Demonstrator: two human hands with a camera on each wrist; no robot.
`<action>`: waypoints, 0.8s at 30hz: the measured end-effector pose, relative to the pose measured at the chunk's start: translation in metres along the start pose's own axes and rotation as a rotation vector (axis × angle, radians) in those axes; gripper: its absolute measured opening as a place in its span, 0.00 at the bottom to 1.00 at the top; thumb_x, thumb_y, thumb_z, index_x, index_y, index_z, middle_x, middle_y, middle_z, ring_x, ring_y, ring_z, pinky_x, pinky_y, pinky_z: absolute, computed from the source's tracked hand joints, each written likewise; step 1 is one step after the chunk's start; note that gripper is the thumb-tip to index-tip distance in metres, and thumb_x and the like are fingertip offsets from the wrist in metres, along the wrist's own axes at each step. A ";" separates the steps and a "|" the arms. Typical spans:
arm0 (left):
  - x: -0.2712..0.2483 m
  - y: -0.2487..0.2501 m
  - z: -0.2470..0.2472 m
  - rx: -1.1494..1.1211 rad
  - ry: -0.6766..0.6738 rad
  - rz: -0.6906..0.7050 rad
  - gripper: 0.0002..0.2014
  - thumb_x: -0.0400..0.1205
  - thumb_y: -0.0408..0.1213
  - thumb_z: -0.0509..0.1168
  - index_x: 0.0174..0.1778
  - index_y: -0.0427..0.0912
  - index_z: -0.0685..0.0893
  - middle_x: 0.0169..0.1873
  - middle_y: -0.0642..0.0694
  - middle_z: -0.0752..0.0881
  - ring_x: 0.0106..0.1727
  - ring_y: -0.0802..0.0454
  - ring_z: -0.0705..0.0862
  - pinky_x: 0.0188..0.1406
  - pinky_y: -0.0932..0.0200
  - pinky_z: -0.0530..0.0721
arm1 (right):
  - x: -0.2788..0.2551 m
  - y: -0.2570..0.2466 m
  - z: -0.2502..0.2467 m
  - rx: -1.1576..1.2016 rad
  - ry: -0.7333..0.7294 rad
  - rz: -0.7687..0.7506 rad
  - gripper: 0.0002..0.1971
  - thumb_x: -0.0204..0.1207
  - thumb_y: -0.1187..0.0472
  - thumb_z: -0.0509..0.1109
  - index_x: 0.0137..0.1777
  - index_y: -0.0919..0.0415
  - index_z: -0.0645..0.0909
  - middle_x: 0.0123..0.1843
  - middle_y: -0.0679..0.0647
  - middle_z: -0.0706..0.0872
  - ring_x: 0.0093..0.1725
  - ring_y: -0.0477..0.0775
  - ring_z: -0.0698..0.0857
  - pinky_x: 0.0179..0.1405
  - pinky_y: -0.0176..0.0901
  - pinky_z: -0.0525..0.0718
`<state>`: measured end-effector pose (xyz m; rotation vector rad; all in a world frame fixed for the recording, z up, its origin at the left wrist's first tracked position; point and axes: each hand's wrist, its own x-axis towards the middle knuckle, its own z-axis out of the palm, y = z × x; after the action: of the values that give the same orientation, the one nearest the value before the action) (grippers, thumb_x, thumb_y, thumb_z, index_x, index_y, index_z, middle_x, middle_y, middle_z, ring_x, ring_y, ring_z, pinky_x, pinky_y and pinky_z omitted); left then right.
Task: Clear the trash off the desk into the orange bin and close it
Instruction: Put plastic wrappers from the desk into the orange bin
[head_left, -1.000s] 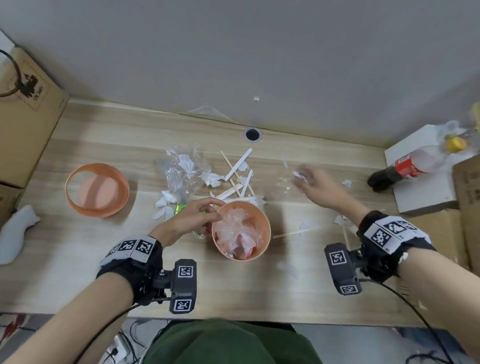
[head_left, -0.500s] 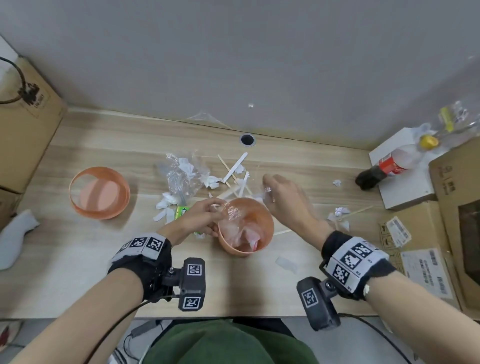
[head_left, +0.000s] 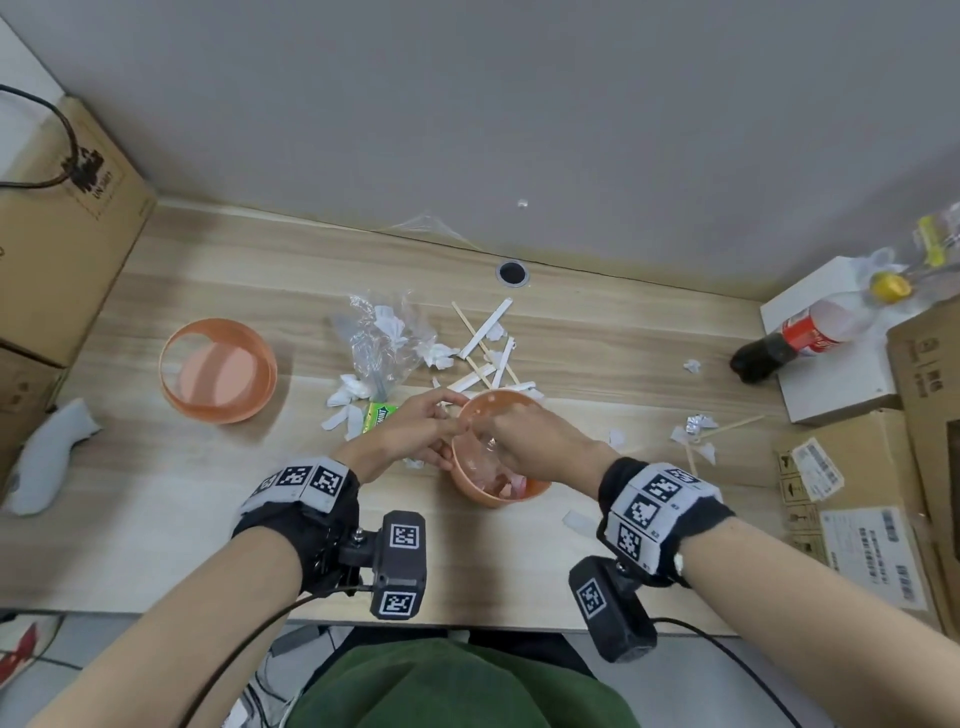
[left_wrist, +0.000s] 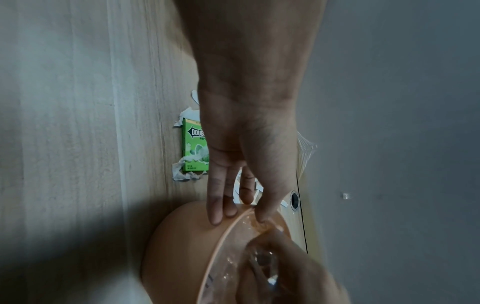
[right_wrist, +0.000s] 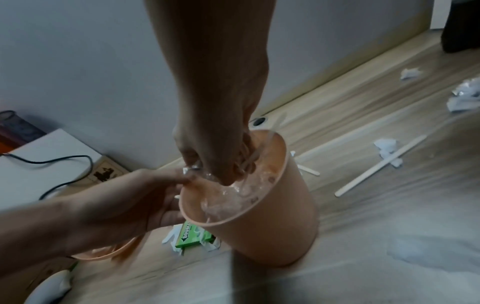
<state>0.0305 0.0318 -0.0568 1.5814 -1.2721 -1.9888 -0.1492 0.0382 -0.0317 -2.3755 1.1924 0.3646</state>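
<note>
The orange bin stands open at the desk's middle front, with clear plastic inside. My left hand grips its left rim, thumb over the edge and fingers on the outer wall. My right hand reaches down into the bin, fingertips bunched on a crinkled clear wrapper. The orange lid lies far left. Behind the bin lie a plastic bag with tissues, wooden sticks and a green gum box.
Foil and paper scraps and a stick lie right of the bin, with a clear scrap in front. A cola bottle rests on a white box at the right. Cardboard boxes flank the desk on both sides.
My right hand came from the desk's right side over to the bin with the clear wrapper and now dips inside it. The left hand stayed on the rim.
</note>
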 end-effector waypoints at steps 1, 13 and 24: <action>-0.001 -0.001 -0.001 0.002 -0.006 0.001 0.14 0.83 0.34 0.69 0.64 0.46 0.79 0.45 0.35 0.80 0.28 0.53 0.85 0.36 0.56 0.91 | 0.005 0.001 0.003 0.024 -0.019 0.016 0.18 0.74 0.70 0.63 0.64 0.59 0.79 0.64 0.58 0.82 0.63 0.60 0.81 0.52 0.47 0.77; 0.005 0.008 0.003 0.067 -0.090 0.026 0.17 0.81 0.45 0.72 0.63 0.47 0.81 0.39 0.41 0.82 0.33 0.50 0.86 0.45 0.48 0.92 | 0.021 0.005 0.021 0.262 -0.593 0.368 0.39 0.75 0.52 0.61 0.81 0.66 0.49 0.79 0.66 0.62 0.81 0.66 0.56 0.80 0.59 0.57; 0.000 0.000 -0.012 0.088 -0.061 0.014 0.15 0.82 0.32 0.69 0.64 0.45 0.81 0.41 0.39 0.82 0.33 0.50 0.86 0.43 0.52 0.91 | 0.018 0.013 -0.005 0.250 -0.247 0.049 0.17 0.72 0.51 0.58 0.51 0.57 0.85 0.50 0.47 0.85 0.49 0.53 0.82 0.52 0.50 0.83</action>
<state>0.0410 0.0266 -0.0573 1.5568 -1.4083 -2.0128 -0.1487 0.0164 -0.0392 -2.0259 1.1122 0.4797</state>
